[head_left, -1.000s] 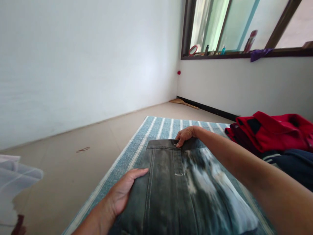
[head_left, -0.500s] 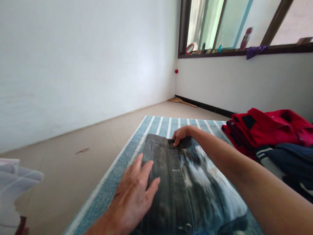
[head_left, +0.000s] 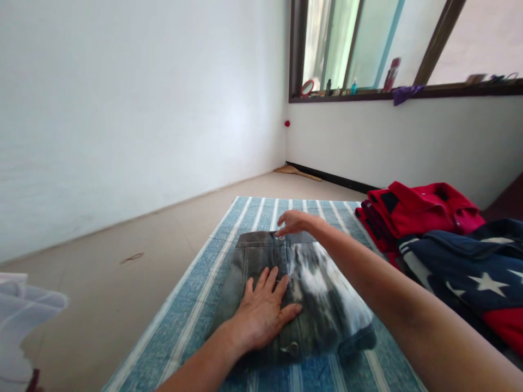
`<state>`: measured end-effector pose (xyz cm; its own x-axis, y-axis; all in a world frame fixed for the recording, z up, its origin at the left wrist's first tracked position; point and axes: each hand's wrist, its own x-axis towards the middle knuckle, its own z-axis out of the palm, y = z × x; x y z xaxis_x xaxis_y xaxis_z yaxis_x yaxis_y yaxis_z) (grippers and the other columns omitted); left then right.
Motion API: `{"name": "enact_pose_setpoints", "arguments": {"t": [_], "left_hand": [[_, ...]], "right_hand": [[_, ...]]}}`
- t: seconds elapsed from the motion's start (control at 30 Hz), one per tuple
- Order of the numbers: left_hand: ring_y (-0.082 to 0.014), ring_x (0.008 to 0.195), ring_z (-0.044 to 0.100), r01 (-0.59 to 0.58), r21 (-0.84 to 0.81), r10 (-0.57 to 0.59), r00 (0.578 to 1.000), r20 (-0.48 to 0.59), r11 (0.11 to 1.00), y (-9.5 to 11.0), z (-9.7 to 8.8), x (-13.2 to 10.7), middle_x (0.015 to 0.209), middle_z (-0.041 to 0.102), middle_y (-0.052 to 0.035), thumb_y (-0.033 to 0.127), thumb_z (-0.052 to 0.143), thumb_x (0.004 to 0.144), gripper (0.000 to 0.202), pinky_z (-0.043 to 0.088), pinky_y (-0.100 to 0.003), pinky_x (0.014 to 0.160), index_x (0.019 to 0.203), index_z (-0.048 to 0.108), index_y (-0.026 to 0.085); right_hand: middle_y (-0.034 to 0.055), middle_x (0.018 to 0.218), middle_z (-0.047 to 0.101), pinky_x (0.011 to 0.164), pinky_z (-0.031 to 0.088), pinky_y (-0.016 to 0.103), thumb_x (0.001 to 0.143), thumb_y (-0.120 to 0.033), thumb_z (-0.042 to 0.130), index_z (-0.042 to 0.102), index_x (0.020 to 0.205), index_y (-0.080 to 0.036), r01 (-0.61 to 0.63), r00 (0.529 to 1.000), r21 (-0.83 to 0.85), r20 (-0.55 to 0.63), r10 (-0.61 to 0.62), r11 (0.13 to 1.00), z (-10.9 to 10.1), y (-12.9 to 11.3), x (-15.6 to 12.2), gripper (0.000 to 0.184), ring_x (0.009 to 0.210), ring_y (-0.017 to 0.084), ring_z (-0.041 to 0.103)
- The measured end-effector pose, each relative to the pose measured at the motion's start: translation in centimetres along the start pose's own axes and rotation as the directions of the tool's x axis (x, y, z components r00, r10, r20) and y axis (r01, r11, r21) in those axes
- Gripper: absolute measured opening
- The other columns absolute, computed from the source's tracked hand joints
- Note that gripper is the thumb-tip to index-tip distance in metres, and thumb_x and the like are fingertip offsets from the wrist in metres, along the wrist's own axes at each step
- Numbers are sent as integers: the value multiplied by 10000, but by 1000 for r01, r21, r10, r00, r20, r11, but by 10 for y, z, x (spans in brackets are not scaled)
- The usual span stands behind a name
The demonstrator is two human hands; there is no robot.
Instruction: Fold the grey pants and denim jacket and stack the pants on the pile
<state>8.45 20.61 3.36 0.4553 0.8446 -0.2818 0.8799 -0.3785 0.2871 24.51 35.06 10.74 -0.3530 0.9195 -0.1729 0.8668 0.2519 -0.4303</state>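
Since half a second ago, our left hand (head_left: 265,313) has come down from just above the folded denim garment (head_left: 316,291) and now lies flat on it. Our right hand (head_left: 295,222) has loosened at the garment's far edge, and the whole garment now shows.

Nearest to us, the left hand lies palm down on the near half of the garment, left of its middle. The fingers are spread and open and point away from us. A metal button sits just nearer than the thumb.

The garment is grey denim with a pale, faded patch on its right half. It lies on a blue and white striped mat (head_left: 192,310), and its long axis runs away from us along the stripes.

Our right forearm crosses above the garment's right side. The right hand is at the far edge, near the centre seam, with its fingers loosely bent. The fingertips meet the cloth there, but we cannot tell whether they pinch it or only rest on it. So the left hand is at the near end and the right hand at the far end.

To the right of the garment lies a navy cloth with white stars (head_left: 469,267). Beyond that, still to the garment's right, is a pile of red clothes (head_left: 417,209). Far beyond the garment, a window sill (head_left: 449,90) holds small bottles.
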Motion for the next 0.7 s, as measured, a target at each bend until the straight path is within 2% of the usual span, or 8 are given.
{"name": "enact_pose_setpoints", "arguments": {"t": [0.13,0.23,0.27,0.33,0.43,0.57,0.63,0.7], "left_hand": [[-336,1483,49,46,43,-47,999,21,998,3,-1,3,1609,131,-145,726,244,903,817,106,-606,1149,1521,294,195],[-324,1486,45,52,57,-53,998,29,997,4,-3,5,1615,115,-133,711,233,909,805,105,-598,1150,1528,272,197],[-321,1486,46,51,60,-53,998,32,997,4,-3,5,1616,112,-129,705,236,910,799,107,-597,1150,1529,266,201],[-312,1488,44,46,64,-49,998,38,997,4,-5,6,1618,102,-123,696,236,913,788,106,-594,1149,1533,254,210],[-300,1489,25,43,63,-47,997,60,997,5,-8,7,1619,83,-125,690,226,915,793,94,-587,1150,1540,223,201],[-298,1489,8,47,62,-52,995,82,997,6,-10,6,1620,74,-124,689,224,912,807,81,-584,1150,1545,196,189],[-299,1489,20,51,63,-55,996,70,997,6,-9,7,1620,83,-123,689,227,910,800,89,-588,1148,1543,205,201],[-301,1489,31,58,70,-61,997,42,996,5,-4,7,1619,91,-126,689,237,909,793,97,-590,1145,1540,218,210]], "right_hand": [[126,1316,598,982,416,333,900,-368,586,587,1288,-178,-88,934,-11,-347,78,996,11,15,-62,432,1209,248,549],[135,1187,664,932,448,403,895,-428,555,570,1309,-186,-243,838,116,-474,269,963,40,43,-124,480,1110,280,610],[116,1072,701,887,464,399,865,-456,579,580,1298,-185,-292,795,223,-484,366,930,53,53,-143,511,1040,283,639],[76,841,713,782,483,365,814,-491,607,594,1273,-134,-264,778,466,-415,472,845,81,69,-177,582,877,268,672],[53,775,704,705,488,333,751,-572,650,552,1297,-89,-57,831,792,-299,469,608,111,78,-206,736,797,252,679],[58,841,725,769,496,303,709,-593,691,413,1397,-81,96,860,930,-256,441,354,125,71,-210,902,882,229,686],[59,823,729,726,506,293,703,-560,679,398,1395,-69,71,843,934,-243,480,349,131,69,-205,894,817,215,693],[62,769,725,648,509,289,703,-494,650,456,1333,-48,-3,817,913,-233,527,408,140,70,-199,796,720,211,689]]}}
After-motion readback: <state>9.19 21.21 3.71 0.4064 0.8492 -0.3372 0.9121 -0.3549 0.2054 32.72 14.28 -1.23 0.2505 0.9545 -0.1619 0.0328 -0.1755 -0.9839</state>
